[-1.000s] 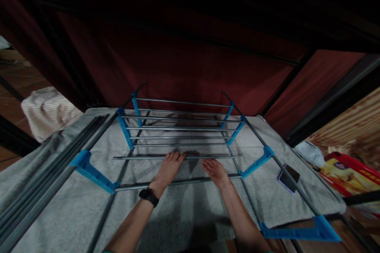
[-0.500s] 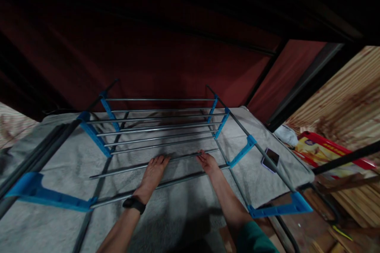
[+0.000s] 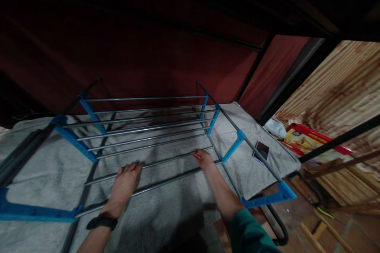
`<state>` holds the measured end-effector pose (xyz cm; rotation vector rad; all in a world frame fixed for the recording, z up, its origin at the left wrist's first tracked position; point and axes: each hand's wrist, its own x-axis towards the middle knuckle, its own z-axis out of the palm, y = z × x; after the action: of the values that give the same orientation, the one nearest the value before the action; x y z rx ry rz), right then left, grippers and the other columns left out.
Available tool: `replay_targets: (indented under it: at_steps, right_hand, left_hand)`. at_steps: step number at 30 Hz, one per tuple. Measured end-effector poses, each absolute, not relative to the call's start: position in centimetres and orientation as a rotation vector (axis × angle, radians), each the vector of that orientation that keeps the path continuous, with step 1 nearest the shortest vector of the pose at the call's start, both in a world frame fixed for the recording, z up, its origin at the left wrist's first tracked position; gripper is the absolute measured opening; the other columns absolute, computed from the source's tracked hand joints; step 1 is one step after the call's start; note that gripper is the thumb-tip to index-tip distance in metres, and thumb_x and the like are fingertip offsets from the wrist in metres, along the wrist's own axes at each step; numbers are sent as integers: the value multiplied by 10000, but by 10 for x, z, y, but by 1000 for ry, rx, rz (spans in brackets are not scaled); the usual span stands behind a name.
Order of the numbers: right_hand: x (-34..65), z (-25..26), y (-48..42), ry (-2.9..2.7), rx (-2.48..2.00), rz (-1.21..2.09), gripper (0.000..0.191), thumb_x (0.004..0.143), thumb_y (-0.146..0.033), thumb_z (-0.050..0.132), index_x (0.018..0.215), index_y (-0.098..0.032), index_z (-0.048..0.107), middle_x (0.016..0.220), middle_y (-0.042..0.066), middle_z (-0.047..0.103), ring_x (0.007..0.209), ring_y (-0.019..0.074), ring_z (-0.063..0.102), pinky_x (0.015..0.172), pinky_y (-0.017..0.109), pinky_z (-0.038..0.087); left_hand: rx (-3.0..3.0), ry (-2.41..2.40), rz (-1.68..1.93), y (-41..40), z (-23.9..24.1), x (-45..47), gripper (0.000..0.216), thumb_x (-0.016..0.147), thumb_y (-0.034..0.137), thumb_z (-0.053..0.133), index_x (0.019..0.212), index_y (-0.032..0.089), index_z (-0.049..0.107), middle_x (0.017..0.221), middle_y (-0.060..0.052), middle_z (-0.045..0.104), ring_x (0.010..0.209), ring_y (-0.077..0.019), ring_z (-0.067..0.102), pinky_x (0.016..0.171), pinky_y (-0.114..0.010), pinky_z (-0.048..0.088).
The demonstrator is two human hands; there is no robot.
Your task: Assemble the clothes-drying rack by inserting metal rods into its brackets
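A blue-and-grey rack of metal tubes and plastic brackets lies on a grey cloth. My left hand, with a black band at the wrist, has its fingers curled over a thin metal tube. Near the right end of that same tube, my right hand pinches it between thumb and fingers. The tube spans the rack just beyond the nearest crossbar, and its left end lies close to the left side rail. A blue bracket stands to the right of my right hand, another bracket at the lower left.
Grey cloth covers the surface under the rack. A phone lies on it at the right, partly behind a side rail. Beyond stand a dark red panel, a red-and-yellow box and wooden slats. Spare tubes lie at the left.
My left hand has moved left along the tube, nearer its left end. My right hand keeps its place near the right end. The view has shifted slightly to the right.
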<state>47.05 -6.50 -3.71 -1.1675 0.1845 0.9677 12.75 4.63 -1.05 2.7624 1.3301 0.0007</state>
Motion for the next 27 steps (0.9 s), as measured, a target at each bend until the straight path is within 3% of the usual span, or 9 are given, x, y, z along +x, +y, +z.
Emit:
replay_targets:
  at_steps: [11,19,23,27]
  right_hand:
    - [474,-38,-65,167,-1220,993,273,762,-74,799,732,-270,612,668,-6,759,629,207,706,883,450,702]
    - [476,-34,-63,186,-1218,1025,243,757,-87,752,755,-282,608,642,-20,728,593,198,650,831,438,703]
    - [475,-30,-65,182,-1203,1031,273,728,-64,765,722,-272,588,641,-12,723,598,190,657,839,420,690]
    - [475,-27,-69,179,-1206,1033,253,727,-60,739,699,-269,599,620,-23,699,598,189,661,838,406,680]
  left_hand:
    - [2683,1599,197,54,-11,80,626,1072,83,301,1438,111,808,1403,-280,802,1304,-431,767,1163,-614,509]
    - [2502,2021,506,45,-11,69,530,1134,301,319,1314,100,776,1372,-272,775,1335,-454,705,1271,-704,436]
    - [2356,2024,636,43,-8,63,434,1092,386,402,1248,162,740,1413,-278,714,1314,-477,692,1057,-640,600]
    - [2158,1947,905,49,-4,58,278,1013,394,499,1136,230,686,1412,-235,664,1417,-495,618,1156,-692,551]
